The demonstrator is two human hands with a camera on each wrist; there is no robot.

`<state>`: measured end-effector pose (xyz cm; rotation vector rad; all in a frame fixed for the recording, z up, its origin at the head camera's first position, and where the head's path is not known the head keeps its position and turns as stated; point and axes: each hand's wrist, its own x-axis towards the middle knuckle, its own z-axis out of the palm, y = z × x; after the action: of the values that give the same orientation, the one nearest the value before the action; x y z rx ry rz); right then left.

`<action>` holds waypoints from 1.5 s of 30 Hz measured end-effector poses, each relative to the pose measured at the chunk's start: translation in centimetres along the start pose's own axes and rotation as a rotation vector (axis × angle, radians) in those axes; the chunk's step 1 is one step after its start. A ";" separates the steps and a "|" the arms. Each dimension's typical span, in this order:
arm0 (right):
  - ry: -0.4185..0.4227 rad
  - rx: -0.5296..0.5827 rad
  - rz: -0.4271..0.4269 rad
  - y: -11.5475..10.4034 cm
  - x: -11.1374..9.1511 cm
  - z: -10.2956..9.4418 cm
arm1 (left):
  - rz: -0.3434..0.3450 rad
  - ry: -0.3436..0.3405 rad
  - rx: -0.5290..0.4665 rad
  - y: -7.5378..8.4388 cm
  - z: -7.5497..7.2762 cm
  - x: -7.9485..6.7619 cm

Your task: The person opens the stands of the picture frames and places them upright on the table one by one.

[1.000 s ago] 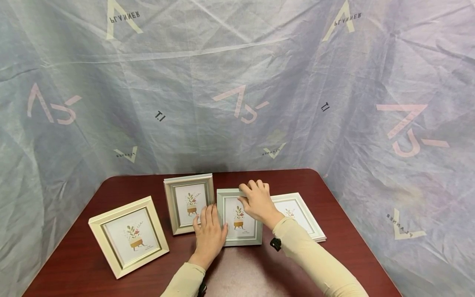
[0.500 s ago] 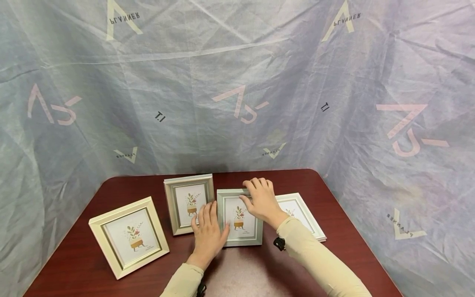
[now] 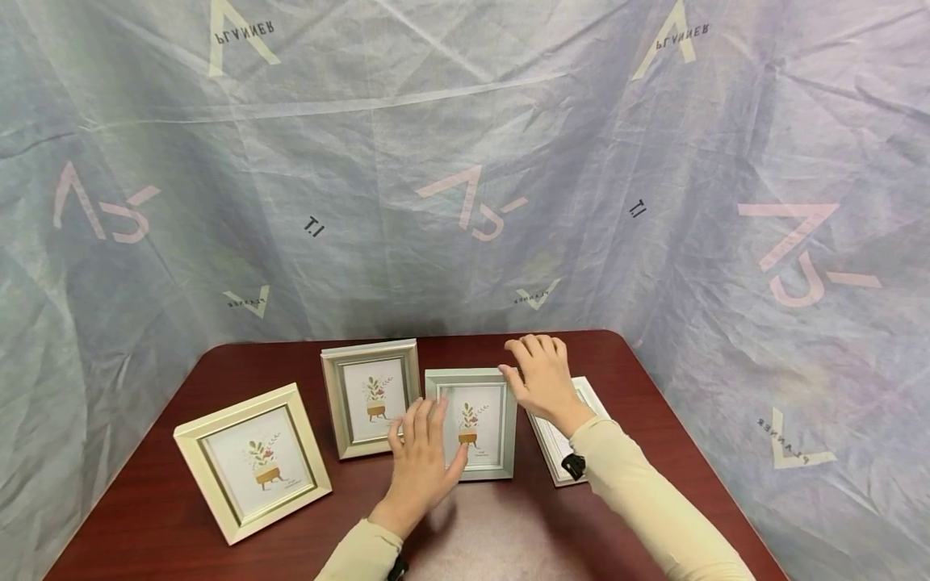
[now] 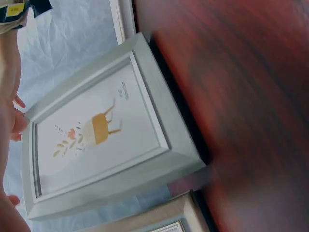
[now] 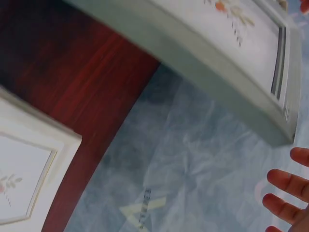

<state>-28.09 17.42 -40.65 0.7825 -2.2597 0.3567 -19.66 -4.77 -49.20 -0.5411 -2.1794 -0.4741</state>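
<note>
A pale green picture frame (image 3: 506,436) stands upright at the middle of the table, its print of a potted plant facing forward. My left hand (image 3: 416,464) is in front of its lower left side, fingers spread and holding nothing. Beyond its top right corner, my right hand (image 3: 543,379) is raised with loosely bent fingers and nothing in them. A gap shows between those fingers (image 5: 289,186) and the green frame (image 5: 207,79) in the right wrist view. The left wrist view shows the front of the green frame (image 4: 159,116) from close by.
A silver-beige frame (image 3: 336,403) stands left of the green one, and a cream frame (image 3: 312,448) stands tilted farther left. Partly under my right forearm, a white frame (image 3: 546,453) lies on the dark red table (image 3: 668,484). A grey printed cloth (image 3: 378,202) hangs behind.
My right hand has come off the green frame's top right corner and moved right, over the white frame. My left hand has shifted right, from the green frame's left edge to its front.
</note>
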 end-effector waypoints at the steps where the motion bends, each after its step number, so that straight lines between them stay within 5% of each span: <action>1: 0.008 -0.003 0.005 0.3 0.0 -0.2 | 0.019 -0.012 -0.010 0.1 -0.1 0.0; 16: -0.059 -0.082 0.169 5.2 -2.3 -0.8 | 0.197 -0.180 -0.047 1.8 0.1 -0.6; 32: -0.490 -0.116 0.571 10.7 -7.5 0.7 | 0.384 -0.391 0.021 4.4 0.4 -1.8; 45: -0.656 -0.061 0.754 12.5 -11.1 1.9 | 0.515 -0.486 0.022 5.9 1.5 -3.0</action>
<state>-30.70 31.10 -50.17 -0.0545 -3.1260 0.4038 -15.75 0.25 -51.58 -1.2667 -2.3605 -0.0352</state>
